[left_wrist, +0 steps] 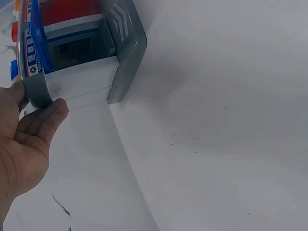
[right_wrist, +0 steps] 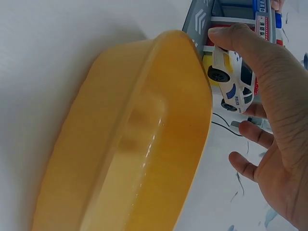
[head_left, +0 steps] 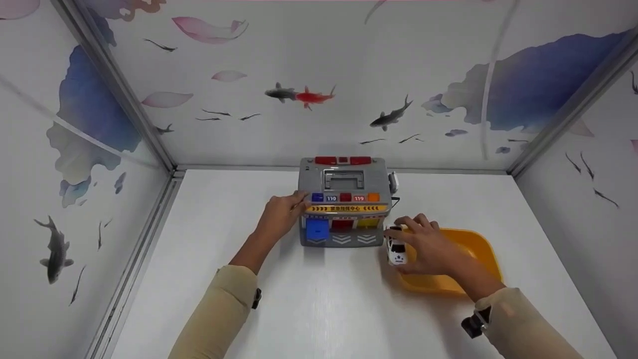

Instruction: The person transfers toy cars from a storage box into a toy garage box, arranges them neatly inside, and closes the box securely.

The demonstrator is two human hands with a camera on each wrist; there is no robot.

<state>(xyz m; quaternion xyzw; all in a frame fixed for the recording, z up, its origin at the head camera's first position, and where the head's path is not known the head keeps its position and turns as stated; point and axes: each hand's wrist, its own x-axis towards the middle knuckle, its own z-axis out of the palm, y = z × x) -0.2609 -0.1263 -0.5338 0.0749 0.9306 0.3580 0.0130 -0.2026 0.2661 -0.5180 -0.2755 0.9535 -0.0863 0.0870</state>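
A grey toy emergency station (head_left: 344, 209) stands at the back of the white table, with blue, red and yellow doors in its front. The blue door (head_left: 317, 230) is swung outward, and the left wrist view looks into the bay behind it. My left hand (head_left: 281, 214) pinches the left end of the station's overhanging roof, thumb and fingers on opposite sides. To the right of the station, my right hand (head_left: 431, 244) holds a white toy police car (right_wrist: 236, 84) between thumb and fingers. The car is raised over the left rim of a yellow basin.
The yellow basin (head_left: 473, 239) sits under my right hand and forearm, right of the station. A grey handset (head_left: 394, 182) with a dark cord hangs on the station's right side. White panels with painted fish (head_left: 391, 114) enclose the table at the back and sides.
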